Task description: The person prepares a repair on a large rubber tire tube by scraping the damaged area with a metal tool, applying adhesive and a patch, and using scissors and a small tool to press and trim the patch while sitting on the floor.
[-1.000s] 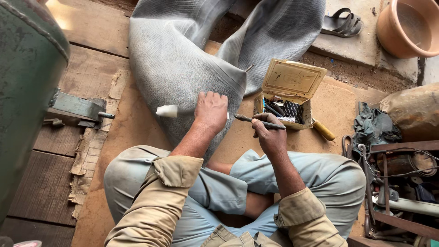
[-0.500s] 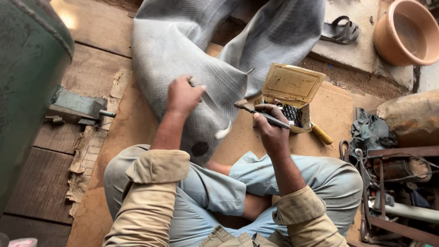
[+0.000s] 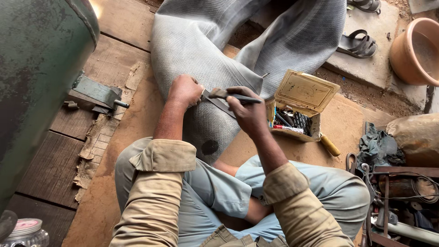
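grey, limp ribbed inner tube [image 3: 206, 41]

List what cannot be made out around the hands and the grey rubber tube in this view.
- Head view: brush tip, hidden by the right hand.
- Left hand fingers, curled under.
- Grey rubber tube, cut off by the top edge.
- Open box contents, too small.

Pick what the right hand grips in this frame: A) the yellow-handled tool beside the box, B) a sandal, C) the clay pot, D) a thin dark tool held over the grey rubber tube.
D: the right hand closes around a thin dark tool above the grey rubber tube, next to the left hand.
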